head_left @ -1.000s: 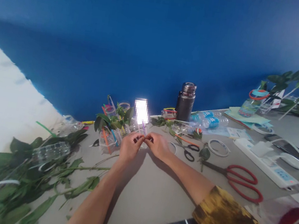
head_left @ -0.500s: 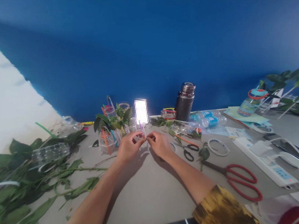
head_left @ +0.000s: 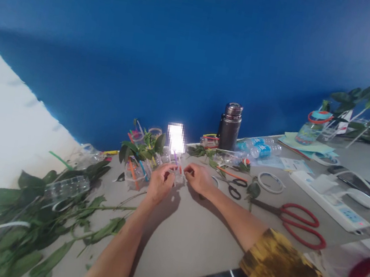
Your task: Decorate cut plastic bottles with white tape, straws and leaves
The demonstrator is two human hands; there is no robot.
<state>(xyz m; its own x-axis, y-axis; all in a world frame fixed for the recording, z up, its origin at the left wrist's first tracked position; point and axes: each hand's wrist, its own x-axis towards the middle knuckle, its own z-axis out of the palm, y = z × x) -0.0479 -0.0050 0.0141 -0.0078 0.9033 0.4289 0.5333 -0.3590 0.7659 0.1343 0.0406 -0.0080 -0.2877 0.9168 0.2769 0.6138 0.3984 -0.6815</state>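
In front of me is a small clear plastic container (head_left: 179, 177) with a purple straw (head_left: 175, 157) and an orange piece (head_left: 180, 169) standing in it. My left hand (head_left: 162, 184) is at its left side, index finger and thumb apart. My right hand (head_left: 197, 179) is just to its right, with fingers curled and thumb drawn in. Whatever may be between those right fingertips is too small to make out. Left of my hands, a clear holder (head_left: 132, 181) contains colored straws and leafy sprigs (head_left: 144, 149).
Cut leafy branches (head_left: 17, 225) and a clear plastic tray (head_left: 67, 186) cover the left. A dark thermos (head_left: 230, 126) stands behind. On the right lie black scissors (head_left: 234, 191), red-handled shears (head_left: 300, 223), a tape roll (head_left: 271, 182), water bottles (head_left: 265, 150) and a power strip (head_left: 330, 202).
My hands, which met at the fingertips, have come slightly apart. My left hand has lowered a little, and the container with the straws shows between them. The view has shifted slightly.
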